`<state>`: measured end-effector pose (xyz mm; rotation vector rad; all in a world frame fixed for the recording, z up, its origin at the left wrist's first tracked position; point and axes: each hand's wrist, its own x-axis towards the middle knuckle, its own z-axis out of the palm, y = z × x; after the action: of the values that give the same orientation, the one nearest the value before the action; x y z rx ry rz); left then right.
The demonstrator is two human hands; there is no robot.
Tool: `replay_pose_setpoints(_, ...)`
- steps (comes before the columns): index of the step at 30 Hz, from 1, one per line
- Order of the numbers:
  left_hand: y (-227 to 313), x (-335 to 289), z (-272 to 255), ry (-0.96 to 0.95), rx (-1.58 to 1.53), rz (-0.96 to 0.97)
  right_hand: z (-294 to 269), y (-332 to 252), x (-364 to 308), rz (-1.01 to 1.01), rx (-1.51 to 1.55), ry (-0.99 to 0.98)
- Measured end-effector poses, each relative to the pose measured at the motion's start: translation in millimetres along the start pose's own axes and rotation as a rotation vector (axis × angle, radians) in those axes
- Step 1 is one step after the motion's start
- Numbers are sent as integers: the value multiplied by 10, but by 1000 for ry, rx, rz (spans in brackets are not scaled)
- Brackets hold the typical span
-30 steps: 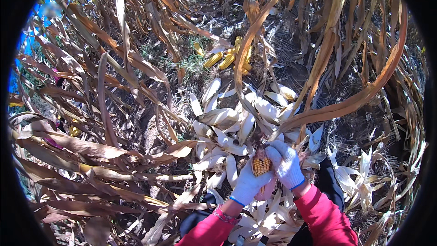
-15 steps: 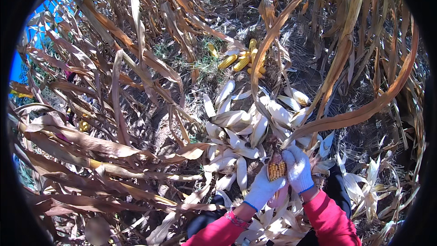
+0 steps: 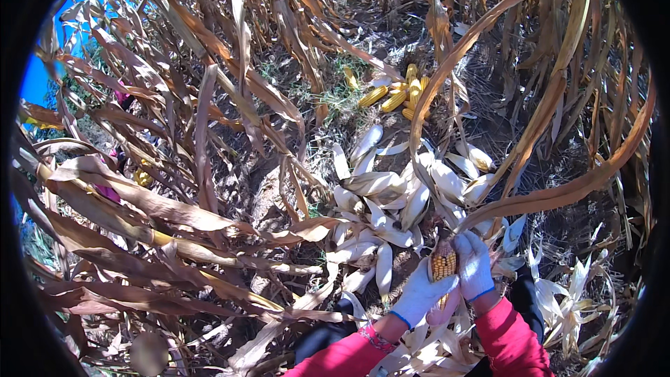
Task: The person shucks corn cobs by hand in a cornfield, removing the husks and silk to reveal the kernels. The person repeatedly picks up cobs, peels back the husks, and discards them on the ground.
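Low in the head view, a partly husked ear of corn point(image 3: 444, 266) stands upright between my hands, its yellow kernels bare in front and reddish-brown silk at its tip. My left hand point(image 3: 423, 296), in a white knit glove with a blue cuff, is closed round the ear's lower left side. On the ear's upper right side, my right hand point(image 3: 474, 265) wears a matching glove with fingers curled in; what lies under those fingers is hidden, though pale husk hangs below. Just beyond lies a heap of ears in pale husks point(image 3: 384, 199).
Bare yellow ears point(image 3: 399, 94) lie piled farther out. A long dry leaf point(image 3: 558, 199) arches from the right to near my right hand. Dry stalks point(image 3: 174, 255) slant across the left. Loose husks point(image 3: 569, 300) lie at right; pink patches point(image 3: 108, 193) show through the leaves.
The whole view has shifted, so the scene sits farther right and slightly lower. More yellow kernels show along the ear's lower part. Both hands remain on it.
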<state>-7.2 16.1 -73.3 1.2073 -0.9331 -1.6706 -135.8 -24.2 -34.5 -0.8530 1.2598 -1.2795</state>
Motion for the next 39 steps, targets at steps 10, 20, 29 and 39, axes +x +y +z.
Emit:
replay_pose_setpoints(10, 355, -120, 69, -36, -311, -66, -15, 5, -10, 134, 235, -32)
replay_pose_setpoints(20, 607, -179, 73, 45, -413, -167, 31, -87, -44, -14, 98, -32)
replay_pose_setpoints(29, 578, -149, 112, 81, -459, -66, -14, -102, -45, 56, 109, -86)
replay_pose_setpoints(39, 720, -203, 151, 143, -497, -94, 30, -314, -84, 61, 51, -180)
